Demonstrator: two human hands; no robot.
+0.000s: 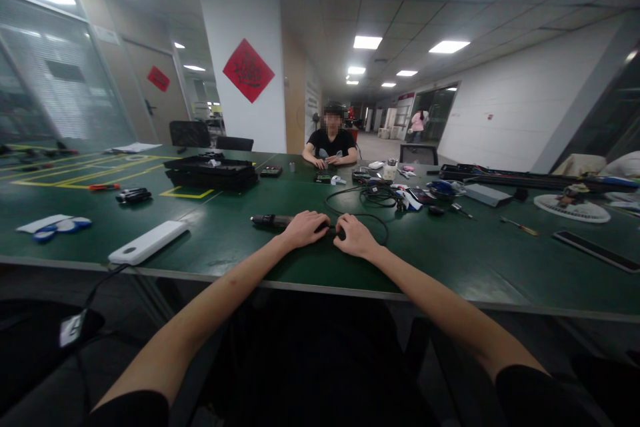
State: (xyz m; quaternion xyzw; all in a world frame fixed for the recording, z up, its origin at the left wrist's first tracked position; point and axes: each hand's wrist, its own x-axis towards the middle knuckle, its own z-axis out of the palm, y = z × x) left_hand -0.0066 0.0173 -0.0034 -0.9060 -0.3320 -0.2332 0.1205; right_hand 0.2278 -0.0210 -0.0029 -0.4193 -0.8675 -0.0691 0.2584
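Note:
A black electric screwdriver (270,220) lies along the green table with its tip pointing left. My left hand (306,228) is closed over its rear end. Close beside it, my right hand (354,235) has its fingers closed on a dark cable plug (341,234) at the screwdriver's tail end. Whether plug and screwdriver are joined cannot be made out between the fingers. A black cable (385,223) loops from near my right hand back to a tangle of cords (377,193).
A white power strip (149,243) lies at front left, with blue-handled scissors (63,227) farther left. Black trays (210,172) stand behind. To the right are a screwdriver (520,226) and a round white part (571,208). Another person (330,143) sits across the table (225,247).

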